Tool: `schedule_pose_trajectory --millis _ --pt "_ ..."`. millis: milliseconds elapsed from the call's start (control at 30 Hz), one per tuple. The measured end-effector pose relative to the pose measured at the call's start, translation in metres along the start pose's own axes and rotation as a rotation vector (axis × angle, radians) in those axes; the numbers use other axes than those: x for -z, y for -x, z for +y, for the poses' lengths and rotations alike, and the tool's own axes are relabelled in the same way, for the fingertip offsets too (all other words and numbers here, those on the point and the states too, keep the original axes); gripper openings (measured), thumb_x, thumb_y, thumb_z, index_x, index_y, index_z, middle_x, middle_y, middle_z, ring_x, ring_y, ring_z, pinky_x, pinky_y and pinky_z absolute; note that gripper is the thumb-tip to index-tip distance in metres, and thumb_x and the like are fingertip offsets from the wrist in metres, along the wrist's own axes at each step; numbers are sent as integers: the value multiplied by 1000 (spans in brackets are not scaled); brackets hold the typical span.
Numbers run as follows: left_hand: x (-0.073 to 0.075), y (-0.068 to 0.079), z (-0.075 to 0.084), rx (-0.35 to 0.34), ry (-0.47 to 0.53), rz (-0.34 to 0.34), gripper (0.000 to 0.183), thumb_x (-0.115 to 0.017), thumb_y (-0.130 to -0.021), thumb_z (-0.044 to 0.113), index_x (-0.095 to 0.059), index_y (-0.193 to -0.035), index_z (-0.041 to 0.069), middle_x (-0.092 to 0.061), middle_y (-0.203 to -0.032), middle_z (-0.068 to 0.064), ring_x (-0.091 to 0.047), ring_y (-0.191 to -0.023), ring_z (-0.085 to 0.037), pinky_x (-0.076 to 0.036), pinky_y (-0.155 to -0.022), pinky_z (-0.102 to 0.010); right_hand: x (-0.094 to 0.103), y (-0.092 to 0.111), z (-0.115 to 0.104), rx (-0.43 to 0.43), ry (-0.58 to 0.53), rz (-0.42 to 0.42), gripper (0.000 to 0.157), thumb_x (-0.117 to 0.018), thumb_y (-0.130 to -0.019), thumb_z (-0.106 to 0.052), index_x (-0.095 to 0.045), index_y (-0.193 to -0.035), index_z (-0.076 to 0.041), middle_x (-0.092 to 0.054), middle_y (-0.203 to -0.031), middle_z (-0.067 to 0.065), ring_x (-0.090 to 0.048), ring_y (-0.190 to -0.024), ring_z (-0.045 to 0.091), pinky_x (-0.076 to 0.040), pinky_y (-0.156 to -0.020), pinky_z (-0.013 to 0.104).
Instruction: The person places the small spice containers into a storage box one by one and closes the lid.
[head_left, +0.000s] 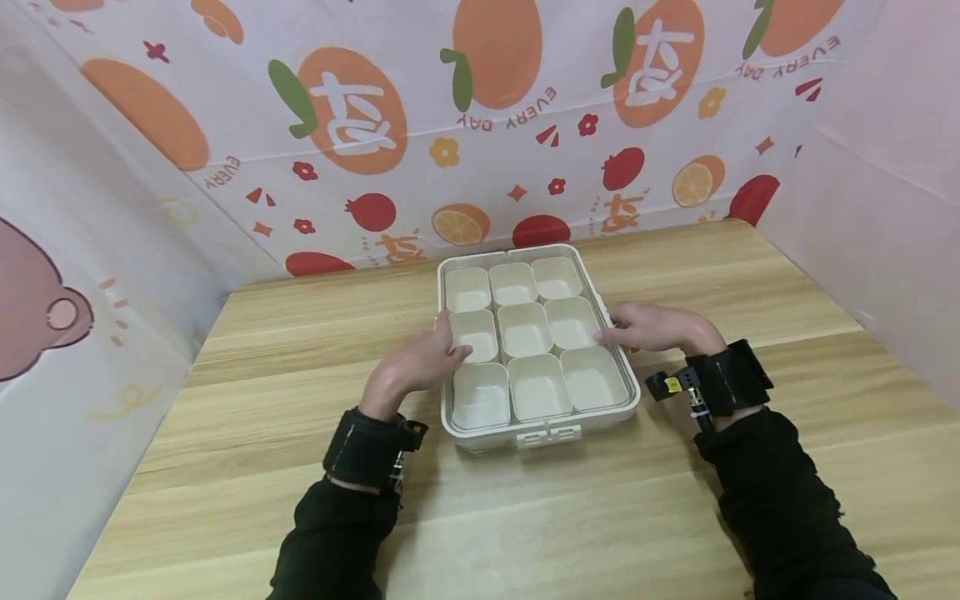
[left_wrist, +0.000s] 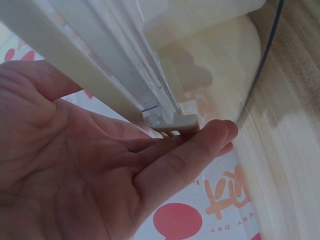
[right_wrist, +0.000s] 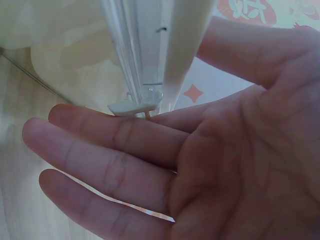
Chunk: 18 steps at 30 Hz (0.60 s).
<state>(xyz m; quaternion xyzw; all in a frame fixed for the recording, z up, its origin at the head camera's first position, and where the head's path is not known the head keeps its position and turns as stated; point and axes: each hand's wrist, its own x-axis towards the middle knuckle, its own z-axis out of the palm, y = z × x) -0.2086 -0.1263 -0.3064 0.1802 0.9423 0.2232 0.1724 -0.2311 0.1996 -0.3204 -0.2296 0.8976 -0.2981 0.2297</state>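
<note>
A cream-rimmed storage box rests on the table, holding open cream cups in three rows of three. My left hand grips its left side, with the thumb over the rim and the other fingers along the outside. On the opposite side my right hand holds the box likewise, thumb over the rim. In the left wrist view the fingers lie against a cream clip on the clear side wall. A similar clip meets the fingers in the right wrist view. The cup insides look bare.
The wood-grain table extends on both sides of the box and in front of it. Behind the box hangs a fruit-printed cloth. Pale cloth screens line the left and right edges. A front latch faces me.
</note>
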Motion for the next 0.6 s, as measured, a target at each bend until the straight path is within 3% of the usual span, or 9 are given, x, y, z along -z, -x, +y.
schedule_pose_trajectory --millis 133,400,533,600 --pt "2 2 0 10 -18 3 72 -37 -96 31 5 -137 -11 -32 -131 -36 -42 -113 -34 -37 -93 -48 3 -3 -3 10 -3 -6 31 -46 -93 -27 -60 -97 0 -51 -72 4 -45 -65 19 -37 -58 31" --pt "6 3 0 25 6 -11 75 -35 -96 38 7 -139 -7 -28 -137 -31 -31 -122 -34 -29 -100 -48 4 -3 -4 9 -28 -5 33 -46 -93 -27 -60 -100 2 -56 -77 6 -48 -69 20 -41 -62 34" --pt "17 8 -7 -28 72 -33 74 -31 -96 42 8 -140 -4 -12 -145 -25 -18 -128 -30 -19 -104 -47 10 1 -5 -15 -42 4 44 -39 -96 -31 -52 -116 6 -60 -102 18 -55 -87 26 -47 -78 44" --pt "26 13 -13 -54 70 19 74 -30 -96 44 7 -141 -1 -5 -147 -21 -10 -130 -28 -14 -106 -48 13 6 -8 -34 -13 72 51 -35 -97 -34 -45 -124 8 -53 -117 24 -52 -100 31 -43 -86 50"
